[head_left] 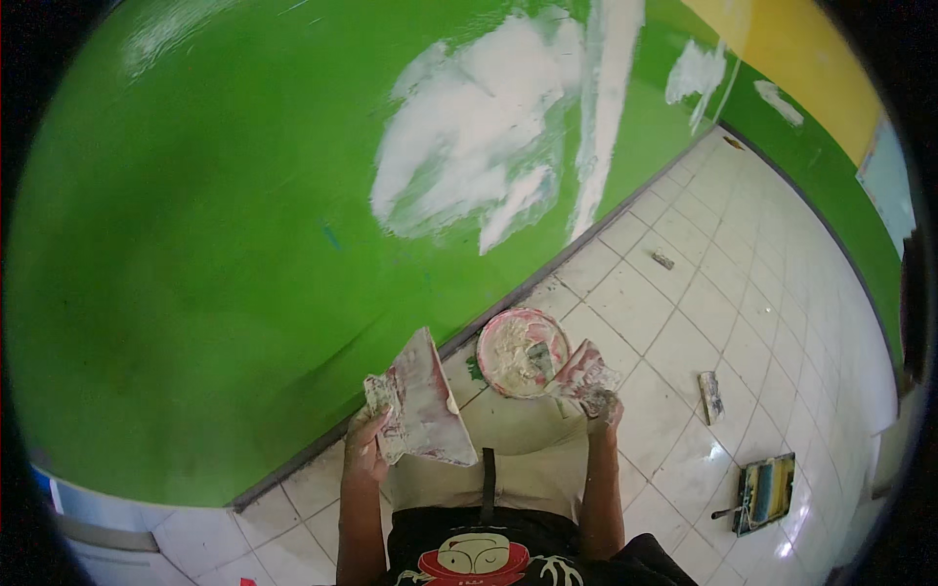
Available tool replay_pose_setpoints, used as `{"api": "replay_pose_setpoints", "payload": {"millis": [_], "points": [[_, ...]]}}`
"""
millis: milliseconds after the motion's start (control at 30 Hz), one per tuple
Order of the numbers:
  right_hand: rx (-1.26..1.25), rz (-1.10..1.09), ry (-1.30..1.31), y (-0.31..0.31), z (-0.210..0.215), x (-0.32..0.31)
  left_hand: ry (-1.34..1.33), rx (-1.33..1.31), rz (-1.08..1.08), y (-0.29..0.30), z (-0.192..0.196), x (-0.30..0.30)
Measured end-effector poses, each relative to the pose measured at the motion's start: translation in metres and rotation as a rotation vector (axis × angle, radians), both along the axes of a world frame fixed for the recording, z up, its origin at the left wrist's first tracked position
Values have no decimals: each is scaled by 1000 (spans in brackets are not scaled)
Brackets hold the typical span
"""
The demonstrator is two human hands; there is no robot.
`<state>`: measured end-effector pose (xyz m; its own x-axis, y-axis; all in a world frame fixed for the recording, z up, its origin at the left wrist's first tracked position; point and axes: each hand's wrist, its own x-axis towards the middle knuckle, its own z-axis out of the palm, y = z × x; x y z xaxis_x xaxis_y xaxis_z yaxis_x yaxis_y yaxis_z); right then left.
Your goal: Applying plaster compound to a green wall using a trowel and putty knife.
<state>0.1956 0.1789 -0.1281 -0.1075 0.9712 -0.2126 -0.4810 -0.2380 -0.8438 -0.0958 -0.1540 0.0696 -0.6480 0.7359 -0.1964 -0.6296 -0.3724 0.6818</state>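
Observation:
My left hand is closed around the crusted edge of a wide putty spatula, a broad flat blade smeared with white and reddish residue. A small pale lump clings to the blade's right edge. My right hand grips a smaller putty knife, its surface streaked red and white, beside the bucket's right rim. Between the two tools, on the floor, stands a round bucket with a pinkish rim. Pale putty fills it, and a greyish blade-like piece shows in the putty.
A green wall with white putty patches rises along the left and front. On the tiled floor to the right lie a paint tray with a handled tool, a whitish block and a small brownish piece.

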Motion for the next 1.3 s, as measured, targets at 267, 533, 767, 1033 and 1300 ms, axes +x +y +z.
{"api": "replay_pose_setpoints", "payload": {"millis": [267, 533, 767, 1033, 1300], "points": [[-20, 108, 88, -31, 52, -25, 29, -156, -60, 22, -21, -8], [-65, 143, 178, -21, 47, -14, -28, 8, -167, 76, 5, 6], [-139, 98, 154, -5, 61, -14, -42, -54, -248, 110, -15, -4], [-176, 3, 255, 6, 101, -21, -176, -134, -299, 168, -14, -6], [66, 77, 530, 7, 126, -30, -67, -120, -315, 215, -23, 3]]}}
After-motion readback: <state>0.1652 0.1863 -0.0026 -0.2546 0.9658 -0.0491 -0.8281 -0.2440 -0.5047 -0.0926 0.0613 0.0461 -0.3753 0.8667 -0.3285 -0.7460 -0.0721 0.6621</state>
